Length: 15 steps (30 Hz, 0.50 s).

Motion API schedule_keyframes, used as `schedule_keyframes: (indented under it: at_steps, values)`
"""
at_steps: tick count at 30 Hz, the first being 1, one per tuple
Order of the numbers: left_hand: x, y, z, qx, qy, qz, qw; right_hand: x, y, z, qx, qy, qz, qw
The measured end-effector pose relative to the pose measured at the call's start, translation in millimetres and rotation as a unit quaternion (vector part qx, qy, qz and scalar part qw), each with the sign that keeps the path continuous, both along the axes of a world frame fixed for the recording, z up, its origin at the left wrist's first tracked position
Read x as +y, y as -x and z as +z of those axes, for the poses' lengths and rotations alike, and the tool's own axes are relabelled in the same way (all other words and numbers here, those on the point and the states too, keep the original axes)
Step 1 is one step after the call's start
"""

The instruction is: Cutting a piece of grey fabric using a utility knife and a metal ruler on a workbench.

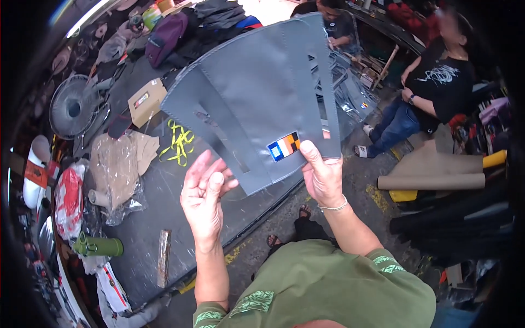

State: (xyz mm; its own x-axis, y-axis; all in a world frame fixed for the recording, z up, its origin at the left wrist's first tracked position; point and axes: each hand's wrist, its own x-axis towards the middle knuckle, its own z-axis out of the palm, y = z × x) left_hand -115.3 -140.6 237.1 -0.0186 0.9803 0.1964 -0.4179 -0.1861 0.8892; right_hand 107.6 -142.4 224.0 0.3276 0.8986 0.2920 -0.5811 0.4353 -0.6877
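A grey, leather-like sewn panel [246,82] is held up in front of me, wide at the far end and narrower toward me. It has stitched seams and long cut-out slots on both sides. Near its lower edge sits a small patch [284,147] in blue, white, orange and black. My right hand [324,174] grips the lower right edge, thumb on top beside the patch and fingers behind. Just off the lower left corner, my left hand [205,197] is open, fingers apart and slightly blurred. Whether a fingertip touches the panel, I cannot tell.
A dark worktable [158,202] bears yellow-green straps [178,143], a cardboard box [147,101], a green bottle [98,245] and a worn bar [164,257]. A fan [74,106] stands left. Two people are beyond; one sits at right [437,82] near a brown roll [432,181].
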Motion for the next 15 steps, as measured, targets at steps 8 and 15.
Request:
schedule_keyframes:
  at_steps: [8,15]
  values:
    - [3,-13,-6,0.004,0.017,-0.012,1.000,-5,-8,0,-0.047,0.019,-0.034,0.998]
    - [-2,-45,-127,0.111,0.184,-0.097,0.972,-25,-52,-141,-0.045,0.242,0.057,0.968]
